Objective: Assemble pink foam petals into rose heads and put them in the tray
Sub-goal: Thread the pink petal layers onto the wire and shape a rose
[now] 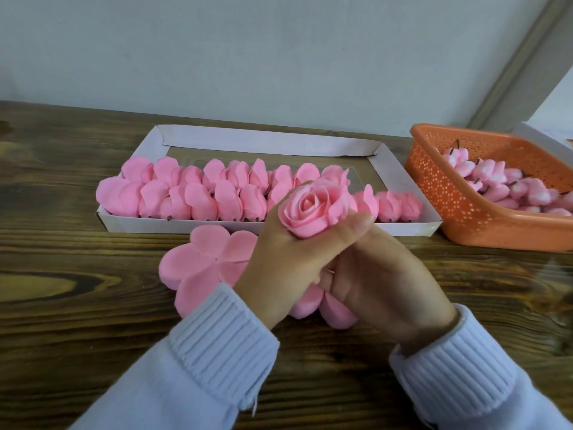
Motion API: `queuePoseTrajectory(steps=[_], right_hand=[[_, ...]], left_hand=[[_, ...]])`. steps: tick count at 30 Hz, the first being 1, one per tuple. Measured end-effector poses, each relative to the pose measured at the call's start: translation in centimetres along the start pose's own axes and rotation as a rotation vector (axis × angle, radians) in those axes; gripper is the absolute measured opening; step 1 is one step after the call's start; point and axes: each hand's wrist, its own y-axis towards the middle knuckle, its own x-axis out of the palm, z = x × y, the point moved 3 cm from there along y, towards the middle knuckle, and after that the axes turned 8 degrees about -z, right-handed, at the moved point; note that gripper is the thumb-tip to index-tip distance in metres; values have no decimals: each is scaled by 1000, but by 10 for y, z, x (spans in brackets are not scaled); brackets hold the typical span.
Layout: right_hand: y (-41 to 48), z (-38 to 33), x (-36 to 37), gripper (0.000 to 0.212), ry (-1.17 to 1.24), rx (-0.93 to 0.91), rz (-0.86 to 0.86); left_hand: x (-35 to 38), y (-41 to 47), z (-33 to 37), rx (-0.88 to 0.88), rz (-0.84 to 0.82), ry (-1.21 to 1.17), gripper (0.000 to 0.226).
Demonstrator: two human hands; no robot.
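Wood, dark and grained, is the surface (93, 290), running back to a pale wall (279, 41). The fingers of my left hand (273, 256) and right hand (384, 274) curl round the base of one rose head (313, 209), above flat petals (198, 262), just before the white tray (400, 178) of roses (198, 200). An orange basket (449, 193) stands at right.

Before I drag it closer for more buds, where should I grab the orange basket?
Take the orange basket by its left rim, probably from above-left: the lip is bare there, while the buds heap toward the right and the walls slope.
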Motion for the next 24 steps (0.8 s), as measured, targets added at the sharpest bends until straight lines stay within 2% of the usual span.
queuePoseTrajectory(steps=[2, 4, 8, 12, 16, 19, 20, 23, 24], right_hand=[[0, 0, 2, 81, 54, 19, -71], [0, 1, 4, 74, 53, 11, -98], [3, 7, 1, 71, 60, 38, -62], [4, 9, -2, 52, 87, 43, -54], [1, 7, 1, 61, 189, 6, -186], [0, 9, 0, 65, 190, -42, -176], [1, 9, 0, 60, 190, -59, -163], [2, 9, -1, 21, 127, -97, -75], [2, 10, -1, 22, 94, -97, -38]], left_hand=[[1, -1, 1, 0, -17, 8, 18], [1, -1, 2, 5, -41, 11, 18], [3, -2, 2, -1, -64, 40, 26], [4, -2, 4, -8, -56, 49, 14], [0, -4, -1, -106, 98, 4, 25], [0, -4, 1, -67, 108, 78, 29], [1, -4, 2, -55, 88, 80, 27], [3, -3, 2, -58, 43, 16, 27], [4, -3, 2, -51, 40, 9, 29]])
